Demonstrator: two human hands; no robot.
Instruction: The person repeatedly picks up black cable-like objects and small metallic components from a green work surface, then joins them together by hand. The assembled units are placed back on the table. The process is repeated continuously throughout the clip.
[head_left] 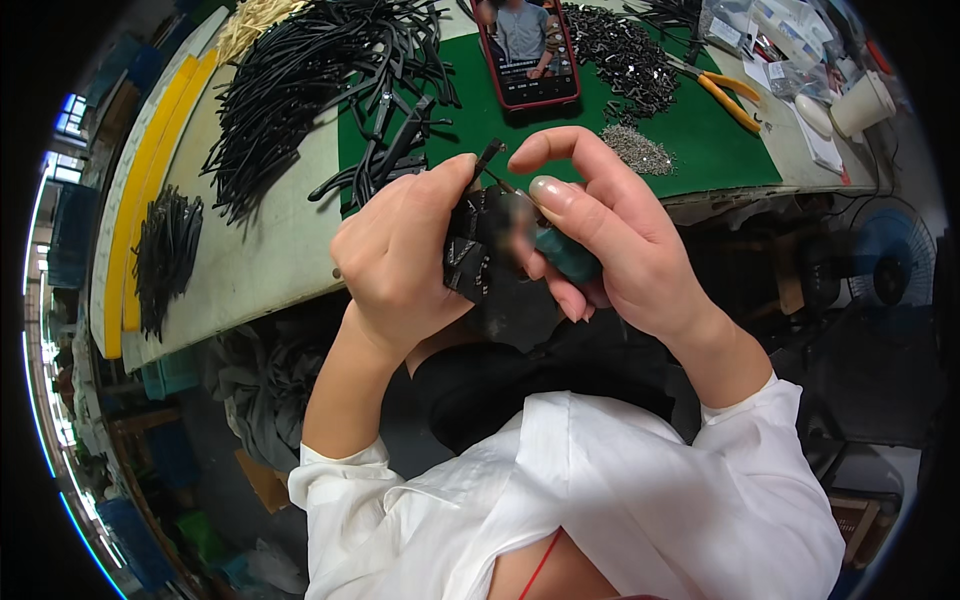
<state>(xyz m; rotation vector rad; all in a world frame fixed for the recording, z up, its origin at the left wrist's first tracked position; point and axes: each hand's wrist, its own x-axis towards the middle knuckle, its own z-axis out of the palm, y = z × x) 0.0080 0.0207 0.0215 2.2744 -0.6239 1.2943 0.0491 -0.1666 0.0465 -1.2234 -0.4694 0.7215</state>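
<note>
Below the phone [530, 83], gripping black parts [466, 245] in left fingers [447, 185], teal-handled tool [568, 256] in loosely curled right fingers [572, 150]; seemingly mid-batch, with untouched strips [285, 100] leftward.

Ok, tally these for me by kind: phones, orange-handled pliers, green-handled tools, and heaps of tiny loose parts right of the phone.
Phone: 1
Orange-handled pliers: 1
Green-handled tool, in the right hand: 1
Heaps: 2 (black heap, silver heap)
Total: 5
</note>
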